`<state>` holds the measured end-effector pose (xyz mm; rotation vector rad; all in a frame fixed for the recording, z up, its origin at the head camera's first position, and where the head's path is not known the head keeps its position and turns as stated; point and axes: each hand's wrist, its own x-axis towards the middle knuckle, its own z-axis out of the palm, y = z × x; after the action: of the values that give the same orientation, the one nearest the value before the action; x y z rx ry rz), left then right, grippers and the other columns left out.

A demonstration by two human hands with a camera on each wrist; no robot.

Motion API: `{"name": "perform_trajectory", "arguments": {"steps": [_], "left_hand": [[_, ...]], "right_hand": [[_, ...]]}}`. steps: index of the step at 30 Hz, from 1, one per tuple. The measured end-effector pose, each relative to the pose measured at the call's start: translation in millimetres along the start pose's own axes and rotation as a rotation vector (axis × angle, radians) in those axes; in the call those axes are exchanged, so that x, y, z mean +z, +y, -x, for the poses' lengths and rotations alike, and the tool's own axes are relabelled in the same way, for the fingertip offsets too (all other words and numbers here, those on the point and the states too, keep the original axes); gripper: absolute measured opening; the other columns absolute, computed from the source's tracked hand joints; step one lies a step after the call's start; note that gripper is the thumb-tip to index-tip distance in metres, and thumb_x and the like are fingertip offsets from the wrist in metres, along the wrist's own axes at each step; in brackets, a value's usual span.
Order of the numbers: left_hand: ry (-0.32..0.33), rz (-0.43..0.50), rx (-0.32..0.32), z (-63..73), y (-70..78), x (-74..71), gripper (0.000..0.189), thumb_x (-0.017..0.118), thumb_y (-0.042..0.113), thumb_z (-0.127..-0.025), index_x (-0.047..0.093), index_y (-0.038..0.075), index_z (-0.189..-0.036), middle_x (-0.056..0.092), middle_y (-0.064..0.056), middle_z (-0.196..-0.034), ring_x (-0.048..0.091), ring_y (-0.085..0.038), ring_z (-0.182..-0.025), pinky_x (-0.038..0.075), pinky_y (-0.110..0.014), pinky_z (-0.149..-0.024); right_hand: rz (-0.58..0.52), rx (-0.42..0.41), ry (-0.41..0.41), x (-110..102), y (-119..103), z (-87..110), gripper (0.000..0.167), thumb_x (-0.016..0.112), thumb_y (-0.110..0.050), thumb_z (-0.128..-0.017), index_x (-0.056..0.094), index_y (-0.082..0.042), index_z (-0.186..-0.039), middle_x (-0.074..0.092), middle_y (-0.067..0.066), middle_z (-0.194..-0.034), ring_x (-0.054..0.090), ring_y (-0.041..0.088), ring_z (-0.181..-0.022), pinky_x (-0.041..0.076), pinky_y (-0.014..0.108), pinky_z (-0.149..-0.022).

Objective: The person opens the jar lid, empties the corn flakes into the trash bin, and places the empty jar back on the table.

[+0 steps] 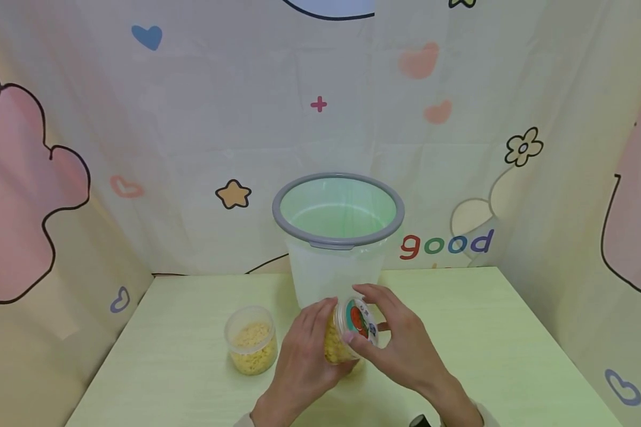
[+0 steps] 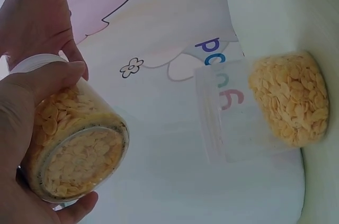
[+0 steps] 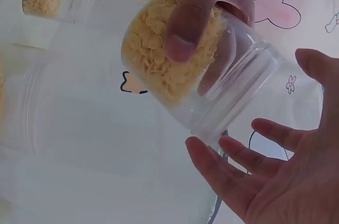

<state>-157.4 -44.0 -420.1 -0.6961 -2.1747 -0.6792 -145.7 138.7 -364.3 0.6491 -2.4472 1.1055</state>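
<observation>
My left hand (image 1: 305, 356) grips a clear plastic jar (image 1: 333, 345), tilted above the table and partly filled with thin yellow flakes (image 2: 79, 163). Its lid (image 1: 360, 320), with a round red and teal label, faces my right hand (image 1: 406, 341). The fingers of that hand are spread around the lid; in the right wrist view the thumb (image 3: 315, 66) stands apart from it, while one fingertip (image 3: 195, 143) is right at its edge. A second clear jar (image 2: 288, 99) with similar flakes stands on the table below, mostly hidden by my hands in the head view.
Another clear jar (image 1: 251, 341) of flakes stands left of my hands. Behind them is a tall white bucket (image 1: 338, 267) with a grey rim. A dark object (image 1: 419, 421) shows at the bottom edge. A printed cloth (image 1: 203, 130) encloses the pale table (image 1: 486, 356).
</observation>
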Motion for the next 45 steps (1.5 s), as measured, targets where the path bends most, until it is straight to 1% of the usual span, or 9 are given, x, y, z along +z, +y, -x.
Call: {"name": "perform_trajectory", "arguments": {"steps": [4, 8, 15, 20, 25, 28, 36, 43, 45], "left_hand": [[0.052, -0.066, 0.069, 0.5, -4.1, 1.3, 0.104, 0.096, 0.036, -0.046, 0.051, 0.006, -0.135, 0.060, -0.005, -0.128, 0.059, -0.021, -0.114, 0.052, -0.035, -0.096], [0.082, -0.118, 0.117, 0.4, -6.9, 1.5, 0.104, 0.097, 0.033, -0.042, 0.053, 0.005, -0.133, 0.060, -0.005, -0.128, 0.059, -0.022, -0.112, 0.051, -0.036, -0.095], [0.083, -0.142, 0.132, 0.8, -7.8, 1.6, 0.106, 0.098, 0.033, -0.042, 0.053, 0.005, -0.133, 0.059, -0.006, -0.128, 0.058, -0.023, -0.112, 0.051, -0.037, -0.096], [0.067, -0.149, 0.129, 2.4, -7.8, 1.0, 0.108, 0.097, 0.033, -0.042, 0.051, 0.004, -0.135, 0.059, -0.007, -0.126, 0.058, -0.024, -0.111, 0.051, -0.038, -0.097], [0.069, -0.170, 0.135, 2.8, -8.4, 0.5, 0.105, 0.095, 0.033, -0.043, 0.051, 0.003, -0.133, 0.061, -0.008, -0.122, 0.059, -0.025, -0.107, 0.051, -0.038, -0.096], [0.063, -0.175, 0.136, 3.5, -8.8, 0.3, 0.103, 0.095, 0.034, -0.043, 0.052, 0.003, -0.132, 0.061, -0.009, -0.121, 0.060, -0.025, -0.106, 0.052, -0.039, -0.095], [0.019, -0.151, 0.114, 3.2, -6.1, 0.2, 0.097, 0.093, 0.035, -0.048, 0.052, 0.005, -0.130, 0.061, -0.008, -0.121, 0.058, -0.024, -0.107, 0.051, -0.037, -0.094], [0.032, -0.141, 0.134, 2.1, -4.6, 1.3, 0.097, 0.093, 0.034, -0.046, 0.052, 0.004, -0.129, 0.061, -0.007, -0.119, 0.058, -0.024, -0.104, 0.051, -0.037, -0.093], [0.021, -0.139, 0.128, 1.9, -3.4, 0.6, 0.097, 0.093, 0.034, -0.046, 0.052, 0.005, -0.129, 0.060, -0.007, -0.120, 0.057, -0.024, -0.105, 0.050, -0.037, -0.094]], "right_hand": [[0.007, 0.048, -0.031, 0, 0, -0.6, 0.059, 0.073, -0.042, -0.083, 0.049, -0.036, -0.137, 0.054, -0.011, -0.137, 0.058, 0.012, -0.113, 0.056, 0.020, -0.067], [-0.029, 0.080, -0.054, 3, 0, 0.0, 0.059, 0.073, -0.043, -0.084, 0.050, -0.033, -0.138, 0.055, -0.009, -0.136, 0.059, 0.014, -0.111, 0.055, 0.017, -0.064], [-0.065, 0.088, -0.047, 6, 0, -0.9, 0.057, 0.077, -0.040, -0.082, 0.054, -0.031, -0.133, 0.058, -0.010, -0.132, 0.058, 0.014, -0.107, 0.054, 0.015, -0.063], [-0.102, 0.036, -0.048, 7, 2, -1.2, 0.052, 0.078, -0.036, -0.082, 0.059, -0.028, -0.129, 0.059, -0.011, -0.128, 0.061, 0.014, -0.105, 0.056, 0.017, -0.061], [-0.123, -0.026, -0.057, 8, 5, -1.4, 0.047, 0.078, -0.033, -0.083, 0.062, -0.027, -0.127, 0.060, -0.006, -0.127, 0.064, 0.016, -0.105, 0.056, 0.019, -0.059], [-0.127, -0.048, -0.057, 9, 7, -1.3, 0.047, 0.079, -0.032, -0.083, 0.063, -0.026, -0.126, 0.061, -0.004, -0.125, 0.064, 0.017, -0.102, 0.057, 0.019, -0.059], [-0.155, -0.082, -0.058, 5, 10, 1.0, 0.046, 0.081, -0.030, -0.080, 0.065, -0.026, -0.123, 0.060, -0.007, -0.123, 0.063, 0.012, -0.099, 0.057, 0.021, -0.057], [-0.164, -0.136, -0.064, 2, 14, 2.4, 0.046, 0.082, -0.027, -0.080, 0.065, -0.022, -0.122, 0.060, -0.003, -0.123, 0.064, 0.014, -0.100, 0.057, 0.020, -0.055], [-0.166, -0.157, -0.067, 0, 14, 2.6, 0.046, 0.082, -0.026, -0.080, 0.065, -0.021, -0.123, 0.060, -0.001, -0.123, 0.064, 0.016, -0.100, 0.057, 0.020, -0.055]]}}
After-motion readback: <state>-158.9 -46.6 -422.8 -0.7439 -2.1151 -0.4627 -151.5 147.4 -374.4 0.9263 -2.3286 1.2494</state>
